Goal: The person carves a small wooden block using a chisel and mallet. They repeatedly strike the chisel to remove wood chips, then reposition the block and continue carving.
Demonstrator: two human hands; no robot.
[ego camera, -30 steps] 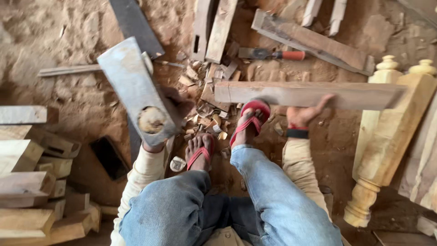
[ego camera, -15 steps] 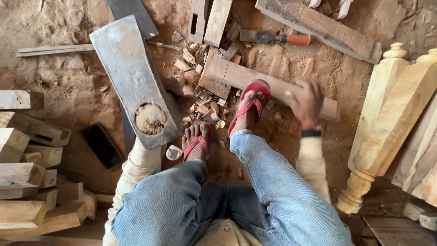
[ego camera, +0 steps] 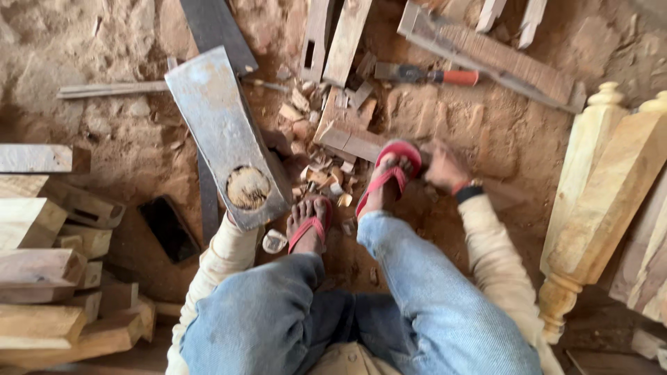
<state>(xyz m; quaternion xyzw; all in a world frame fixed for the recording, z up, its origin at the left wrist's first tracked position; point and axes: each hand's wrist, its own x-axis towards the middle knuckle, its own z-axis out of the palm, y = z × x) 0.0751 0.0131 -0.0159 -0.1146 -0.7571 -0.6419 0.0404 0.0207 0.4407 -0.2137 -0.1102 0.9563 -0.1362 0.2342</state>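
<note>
Sandy dirt floor, rough and littered with wood chips, fills the view; bare ground shows only at upper left and between the feet and the posts.

Two turned wooden posts lean along the right edge, close side by side. A stack of cut blocks crowds the left edge, more than ten pieces, exact count unclear. Two planks lie at the top centre, and a long slotted board runs diagonally at upper right.

One big axe head sits raised in front of the left knee, blade toward the upper left, wooden handle end showing in its eye. Left hand is hidden under the axe head; only the cream sleeve shows, so its grip cannot be told.

Two feet in red sandals rest among the chips. Right hand is down on the ground just beside the right sandal, blurred; whether it grasps anything cannot be told.

One chisel with a red handle lies near the slotted board. One dark flat slab lies near the blocks.
</note>
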